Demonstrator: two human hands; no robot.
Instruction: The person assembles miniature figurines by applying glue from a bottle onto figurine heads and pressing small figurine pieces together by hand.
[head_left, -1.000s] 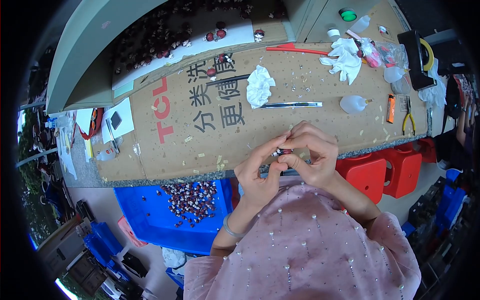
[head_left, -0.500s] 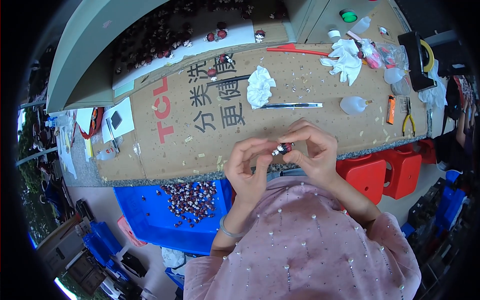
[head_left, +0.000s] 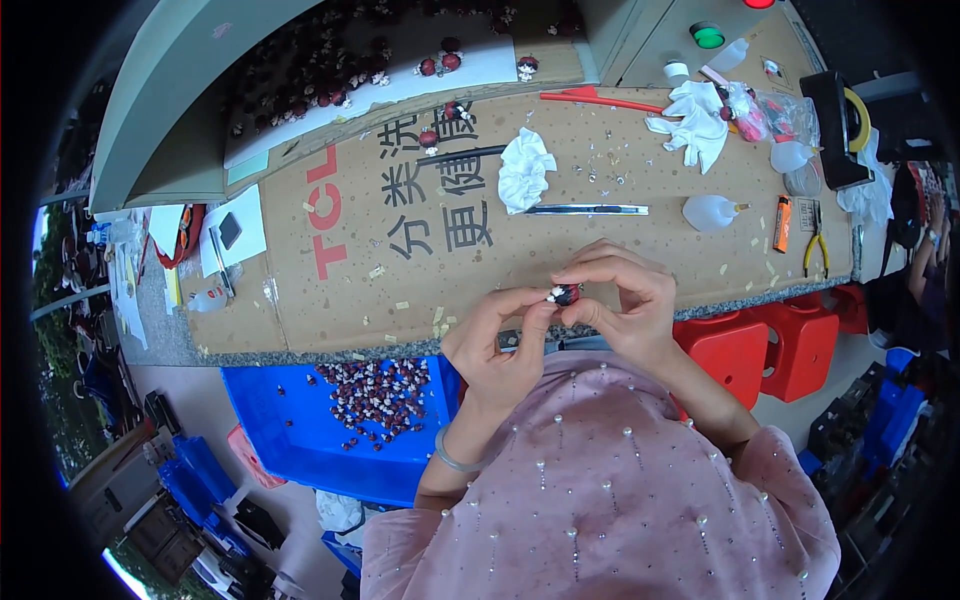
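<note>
A tiny dark red and white figurine [head_left: 564,294] is pinched between both my hands, just above the near edge of the cardboard-covered bench [head_left: 340,270]. My left hand [head_left: 497,345] grips it from the left with thumb and fingertips. My right hand [head_left: 625,305] curls over it from the right. Most of the piece is hidden by my fingers.
A blue crate [head_left: 300,440] holding several red figurines sits below the bench at left. More figurines [head_left: 330,80] lie at the back. On the bench are crumpled white cloths [head_left: 524,170], a long thin tool [head_left: 590,210], a squeeze bottle [head_left: 712,212], an orange lighter [head_left: 782,210] and pliers [head_left: 815,240]. Red stools [head_left: 790,345] stand at right.
My hands have shifted slightly left and opened apart a little, still working the small figurine between the fingertips.
</note>
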